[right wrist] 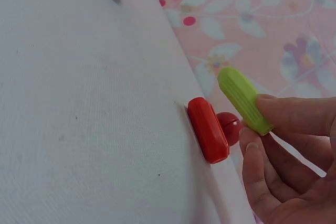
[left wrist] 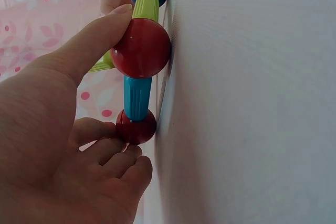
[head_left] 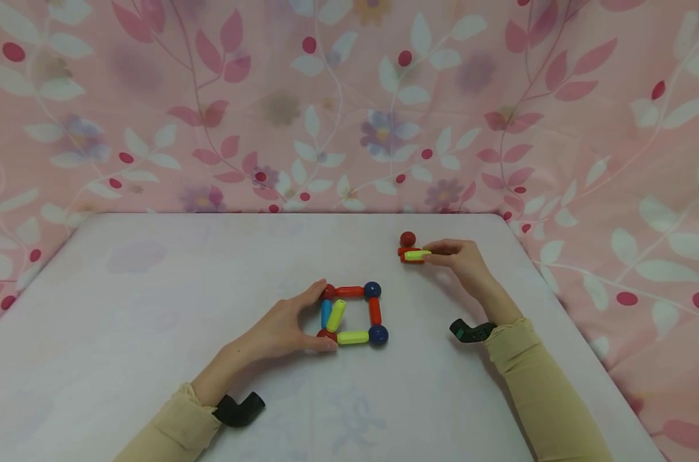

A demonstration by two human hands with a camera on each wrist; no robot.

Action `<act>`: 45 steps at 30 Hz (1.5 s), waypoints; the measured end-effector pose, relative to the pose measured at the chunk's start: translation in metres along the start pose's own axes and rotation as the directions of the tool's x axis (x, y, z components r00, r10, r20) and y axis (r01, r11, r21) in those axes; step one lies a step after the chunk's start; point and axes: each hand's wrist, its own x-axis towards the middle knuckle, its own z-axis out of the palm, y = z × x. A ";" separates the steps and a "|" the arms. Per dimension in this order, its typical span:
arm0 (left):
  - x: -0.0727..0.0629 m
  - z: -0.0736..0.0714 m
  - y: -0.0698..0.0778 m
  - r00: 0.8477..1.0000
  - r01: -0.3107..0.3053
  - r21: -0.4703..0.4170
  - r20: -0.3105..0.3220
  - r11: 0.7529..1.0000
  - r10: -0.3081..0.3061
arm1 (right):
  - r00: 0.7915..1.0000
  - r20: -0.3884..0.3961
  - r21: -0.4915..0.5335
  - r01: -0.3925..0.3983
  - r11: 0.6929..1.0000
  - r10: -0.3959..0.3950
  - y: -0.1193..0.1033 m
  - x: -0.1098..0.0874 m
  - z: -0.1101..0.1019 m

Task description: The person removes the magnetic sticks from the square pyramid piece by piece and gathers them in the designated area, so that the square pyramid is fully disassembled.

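Observation:
On the table, magnetic sticks and balls form a square (head_left: 375,312): red balls at its left corners, dark blue balls at its right. My left hand (head_left: 280,324) grips its left side, thumb on the near red ball (left wrist: 142,48), fingers at the far red ball (left wrist: 135,129). A blue stick (left wrist: 137,98) joins those two. From the near red ball a yellow-green stick (head_left: 336,314) rises at a tilt. My right hand (head_left: 462,260) pinches another yellow-green stick (right wrist: 243,98) between thumb and fingers, just above the loose red sticks (right wrist: 208,130).
Beyond the red sticks lies a loose red ball (head_left: 408,239). A white cloth covers the table (head_left: 182,276), and a pink floral curtain (head_left: 326,128) hangs behind it. Black curved pieces (head_left: 240,409) stick out at both sleeve cuffs.

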 end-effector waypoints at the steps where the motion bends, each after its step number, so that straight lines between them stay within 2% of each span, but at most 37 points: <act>1: 0.000 0.000 0.000 1.000 0.002 0.000 0.001 1.000 -0.002 | 1.000 0.000 -0.014 -0.004 1.000 0.004 0.001 0.000 0.000; 14: -0.001 0.001 0.000 1.000 0.012 -0.001 0.004 1.000 -0.012 | 0.999 0.048 -0.147 0.001 0.989 0.006 0.010 0.001 -0.002; 20: -0.001 0.001 0.000 1.000 0.007 0.000 0.003 1.000 -0.007 | 0.999 0.038 -0.207 0.004 0.978 0.004 0.015 0.005 -0.003; 34: -0.001 -0.001 0.001 1.000 0.001 -0.007 0.012 1.000 -0.001 | 0.998 0.060 -0.209 0.025 0.978 -0.013 0.017 0.005 -0.003; 45: -0.001 -0.002 0.003 1.000 0.026 0.006 0.016 1.000 -0.026 | 0.999 0.044 -0.216 0.024 0.976 -0.015 0.020 0.005 -0.005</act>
